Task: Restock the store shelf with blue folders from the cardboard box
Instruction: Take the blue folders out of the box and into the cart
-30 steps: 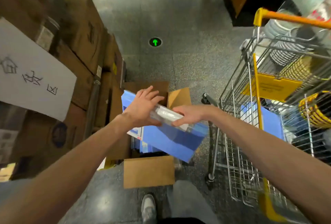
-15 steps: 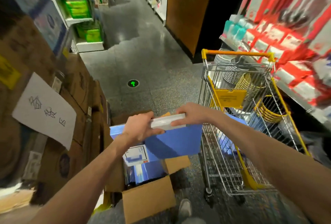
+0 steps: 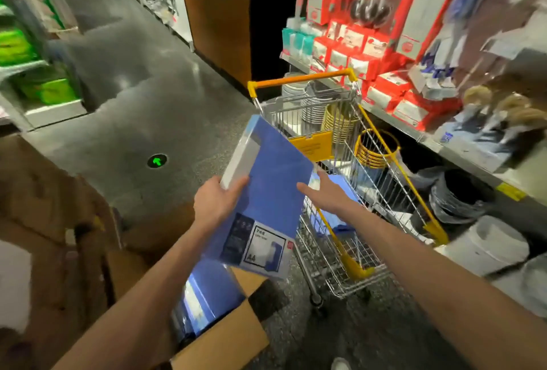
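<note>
The label [image 3: 262, 247] on the near corner of the blue folder [image 3: 275, 180] read "A4"; its smaller print was illegible. A round floor marker [image 3: 157, 160], far left, bore a green arrow.

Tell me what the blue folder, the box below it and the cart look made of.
The blue folder: likely plastic, glossy; light glares off its spine. The box: plain brown cardboard, matte, with folded flaps. The cart: shiny metal wire grid; yellow trim, probably plastic.
</note>
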The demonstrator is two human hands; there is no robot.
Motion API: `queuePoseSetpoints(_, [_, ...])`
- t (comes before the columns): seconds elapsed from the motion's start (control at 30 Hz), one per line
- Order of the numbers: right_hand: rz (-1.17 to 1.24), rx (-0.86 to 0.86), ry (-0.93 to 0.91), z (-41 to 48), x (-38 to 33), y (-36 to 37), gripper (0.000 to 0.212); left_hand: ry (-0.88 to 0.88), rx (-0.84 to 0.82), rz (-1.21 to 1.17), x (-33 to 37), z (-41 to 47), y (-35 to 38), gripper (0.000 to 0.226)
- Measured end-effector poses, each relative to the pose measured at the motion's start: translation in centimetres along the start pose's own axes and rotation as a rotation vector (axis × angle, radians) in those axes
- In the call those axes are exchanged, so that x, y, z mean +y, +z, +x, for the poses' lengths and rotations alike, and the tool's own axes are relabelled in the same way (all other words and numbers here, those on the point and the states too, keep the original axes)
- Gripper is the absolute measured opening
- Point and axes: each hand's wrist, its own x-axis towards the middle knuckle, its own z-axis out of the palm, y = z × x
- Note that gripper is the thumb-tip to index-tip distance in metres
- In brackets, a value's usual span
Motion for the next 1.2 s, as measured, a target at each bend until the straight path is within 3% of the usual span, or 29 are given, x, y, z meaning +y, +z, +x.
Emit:
queuePoseSetpoints(0.1, [0.058,0.009,0.169,0.3,5.3,-2.9,0.085,-0.103,-0.105,-0.160,3.6,1.3,4.7,0.068])
queuePoseSetpoints(0.2, [0.262,0.041,0.260,0.4,9.7,-6.1,0.078,-0.245,-0.164,-0.406,6.9,2.0,9.6,0.084])
queuePoseSetpoints(0.3, [0.509,0.154,0.293,2.1,14.0,-10.6,0.056,-0.275,-0.181,-0.479,11.0,1.8,14.7,0.059])
queuePoseSetpoints(0.37, [0.562,0.212,0.294,3.4,16.3,-13.1,0.055,-0.306,-0.180,-0.473,12.8,1.9,17.7,0.057])
queuePoseSetpoints(0.47, [0.517,0.284,0.266,4.7,18.5,-16.6,0.044,-0.348,-0.161,-0.456,14.7,2.5,21.9,0.056])
queuePoseSetpoints(0.57, [0.456,0.296,0.273,6.3,20.7,-19.7,0.037,-0.333,-0.159,-0.375,15.8,3.3,26.1,0.072])
queuePoseSetpoints(0.7, [0.265,0.239,0.324,9.3,23.8,-20.3,0.058,-0.377,-0.176,-0.290,15.9,4.7,29.0,0.073])
queuePoseSetpoints(0.8, [0.191,0.211,0.351,11.3,23.5,-20.1,0.048,-0.394,-0.160,-0.274,15.9,6.6,30.8,0.069])
queuePoseSetpoints(0.93, [0.150,0.192,0.425,14.8,23.6,-19.5,0.054,-0.402,-0.166,-0.203,16.2,10.0,34.1,0.067])
queuePoseSetpoints(1.2, [0.017,0.209,0.596,21.9,25.8,-19.0,0.022,-0.552,-0.332,-0.190,14.2,18.5,43.1,0.062])
